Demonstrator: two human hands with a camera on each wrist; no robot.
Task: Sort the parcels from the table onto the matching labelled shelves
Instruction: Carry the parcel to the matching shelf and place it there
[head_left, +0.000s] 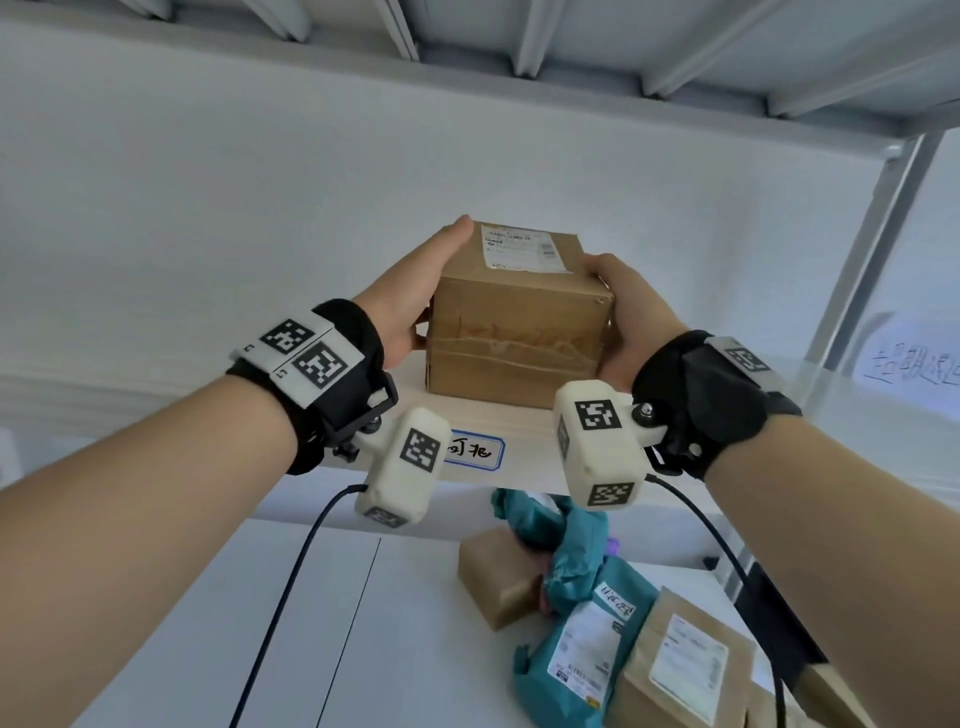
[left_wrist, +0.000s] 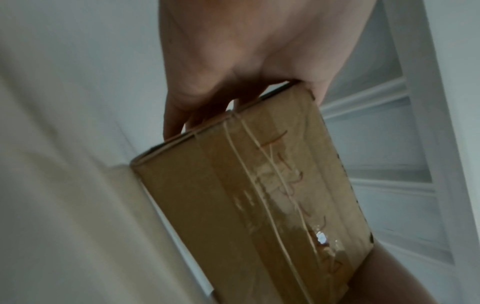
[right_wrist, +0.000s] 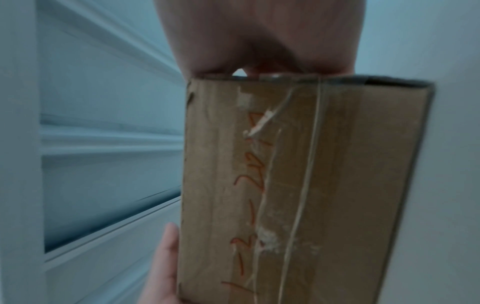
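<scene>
A taped brown cardboard box (head_left: 514, 332) with a white shipping label on top stands at the front of a pale shelf board (head_left: 524, 431). My left hand (head_left: 415, 280) lies along its left side, fingers reaching back and thumb at the front corner. My right hand (head_left: 628, 312) wraps its right side, fingertips over the top edge. Red handwriting runs across the taped face of the box (left_wrist: 246, 195) in the left wrist view, where my left hand (left_wrist: 233, 61) clasps its end. In the right wrist view my right hand (right_wrist: 259, 41) holds the box (right_wrist: 298, 185). A handwritten shelf label (head_left: 475, 449) sits below the box.
Under the shelf, a white table (head_left: 260, 623) carries teal mailer bags (head_left: 582, 623), a brown wrapped parcel (head_left: 498, 582) and a labelled brown box (head_left: 685, 665). A metal upright (head_left: 872, 249) stands at the right. The ribbed underside of the shelf above (head_left: 519, 52) runs overhead.
</scene>
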